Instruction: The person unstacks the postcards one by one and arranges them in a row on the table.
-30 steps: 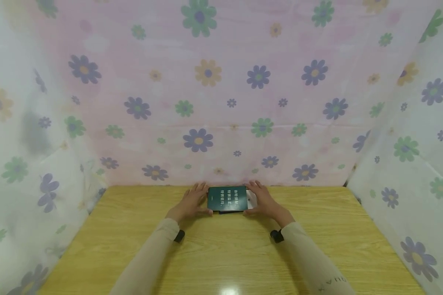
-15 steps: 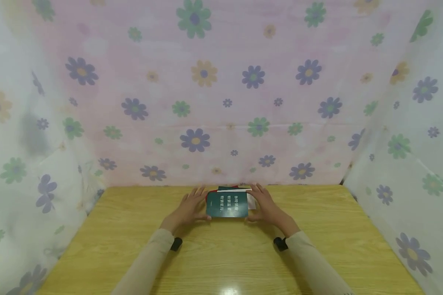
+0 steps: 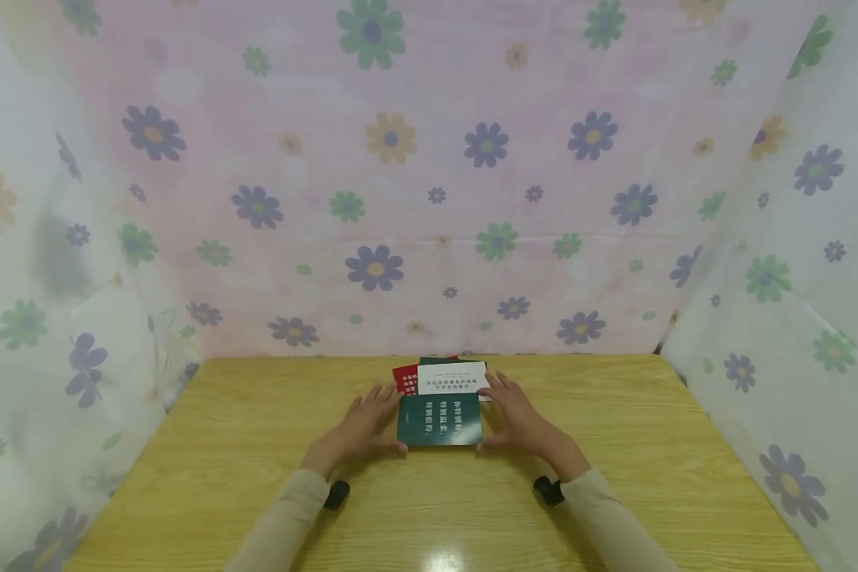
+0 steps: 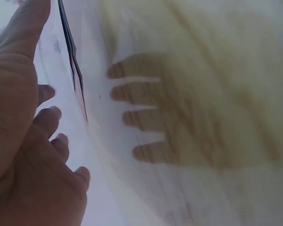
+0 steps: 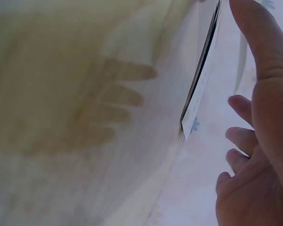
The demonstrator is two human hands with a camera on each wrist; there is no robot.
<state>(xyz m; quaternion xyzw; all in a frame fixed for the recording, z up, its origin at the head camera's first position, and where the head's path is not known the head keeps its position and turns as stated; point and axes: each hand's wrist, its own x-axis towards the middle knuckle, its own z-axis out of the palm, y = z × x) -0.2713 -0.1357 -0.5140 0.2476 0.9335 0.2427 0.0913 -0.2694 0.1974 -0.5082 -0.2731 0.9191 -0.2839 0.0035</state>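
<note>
A dark green card (image 3: 439,429) with rows of pale lettering lies between both hands near the back of the table. My left hand (image 3: 361,427) holds its left end, thumb at the near corner and fingertips at the far one. At the right end my right hand (image 3: 529,425) holds it the same way. Behind it show a white card (image 3: 452,379) with dark lettering and a red card (image 3: 404,381), partly covered. Another green edge peeks out behind these. Both wrist views show thin cards edge-on, layered together (image 4: 74,66), beside the thumbs and spread fingers.
The wood-grain table (image 3: 443,508) meets a flower-patterned cloth (image 3: 429,302) just behind the cards. More of this cloth hangs at the left and right. Dark straps or devices (image 3: 547,490) sit at both wrists.
Both hands have moved toward the person, bringing the green card with them. The white card and the red card behind it have come into view.
</note>
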